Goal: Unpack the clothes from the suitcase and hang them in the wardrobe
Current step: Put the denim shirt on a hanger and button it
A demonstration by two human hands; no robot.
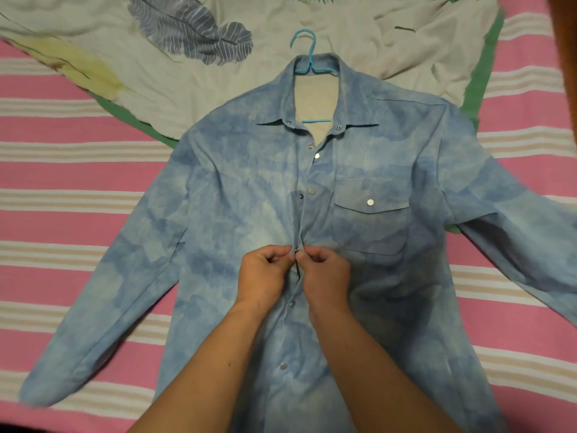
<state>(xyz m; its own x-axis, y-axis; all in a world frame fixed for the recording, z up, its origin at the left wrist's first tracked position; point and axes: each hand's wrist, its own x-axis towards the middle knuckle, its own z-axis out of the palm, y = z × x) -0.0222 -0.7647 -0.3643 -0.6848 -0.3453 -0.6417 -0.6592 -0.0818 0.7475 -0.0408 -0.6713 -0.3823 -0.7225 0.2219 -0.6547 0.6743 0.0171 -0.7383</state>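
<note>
A: Where's the shirt [249, 198]?

B: Flat on the striped bed [62, 170], sleeves spread, with the blue hanger [307, 57] already through its collar, so it can be fastened lying down.

A: And each grip?

B: The left hand [262, 276] and right hand [324, 276] each pinch a placket edge at mid-chest, pressing a snap [296, 249] together (the upper ones look undone). Probably so it won't slip off the hanger.
</note>
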